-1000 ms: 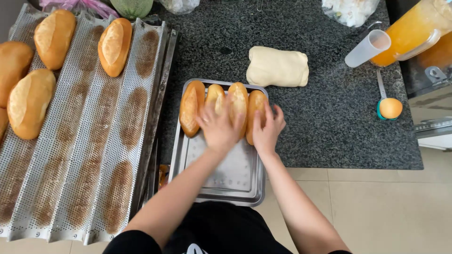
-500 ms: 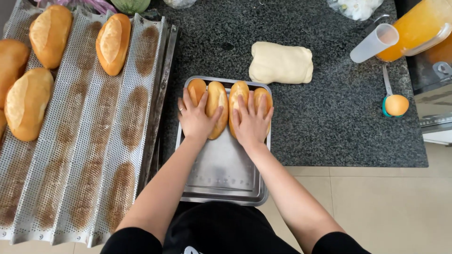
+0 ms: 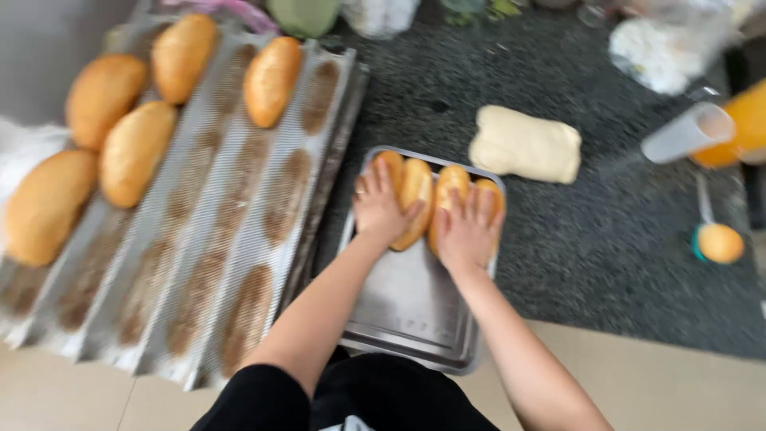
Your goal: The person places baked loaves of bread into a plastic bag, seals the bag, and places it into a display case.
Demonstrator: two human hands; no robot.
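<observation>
Pressing flat on baked bread rolls, four side by side at far end of steel tray on dark bench. Left hand, right hand: fingers splayed, grasping nothing, palms bunching rolls tight. Perforated baguette pan just left.

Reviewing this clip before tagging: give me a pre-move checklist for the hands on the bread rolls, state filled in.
1. Left hand flat on the bread rolls: ok.
2. Right hand flat on the rolls too: ok.
3. Rolls sit in a row at the far end of the steel tray: ok.
4. Tray fully on the counter: not ok, its near edge overhangs.
5. Dough block apart from the tray: ok.
6. Fingers curled around any roll: cannot tell, the picture is blurred.
</observation>
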